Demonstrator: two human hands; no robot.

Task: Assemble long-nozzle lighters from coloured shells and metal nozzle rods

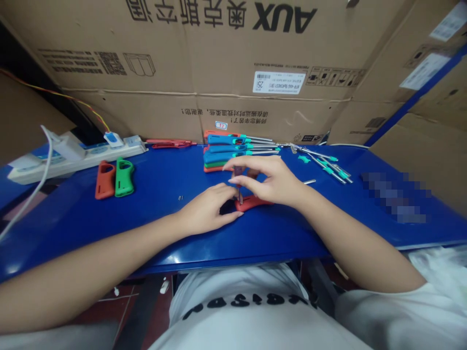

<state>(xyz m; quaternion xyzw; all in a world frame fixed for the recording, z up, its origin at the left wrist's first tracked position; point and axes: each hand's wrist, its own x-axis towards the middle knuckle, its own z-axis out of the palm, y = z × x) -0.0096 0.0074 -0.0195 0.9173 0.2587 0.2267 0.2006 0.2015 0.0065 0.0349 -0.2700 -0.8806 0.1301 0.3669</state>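
Your right hand (275,180) held a slim dark tool (238,171), apparently a screwdriver, in a narrow pinch, thumb on the near side of the handle. The tool stood roughly upright, its shaft pointing down to the left part of a red casing (251,201). Whether the tip was seated in the casing could not be told.

Your left hand (204,211) closed on the casing's left end, thumb at the near edge and fingertips at the far side, next to the shaft. The casing lay flat on the blue table (153,248) in front of you, its right portion partly beneath your right hand.

Behind your hands, a stack of lighters (226,148) in red, blue and green lay with metal barrels to the right. Further right, loose metal rods with teal fittings (324,165) lay in a spread, a teal piece (303,159) near them.

To your left, 1 orange-red handle (105,181) and 1 green handle (124,178) lay side by side. Small metal pieces (180,198) lay near your left hand. A white power strip (83,158) occupied the far left, before a cardboard panel (146,112).
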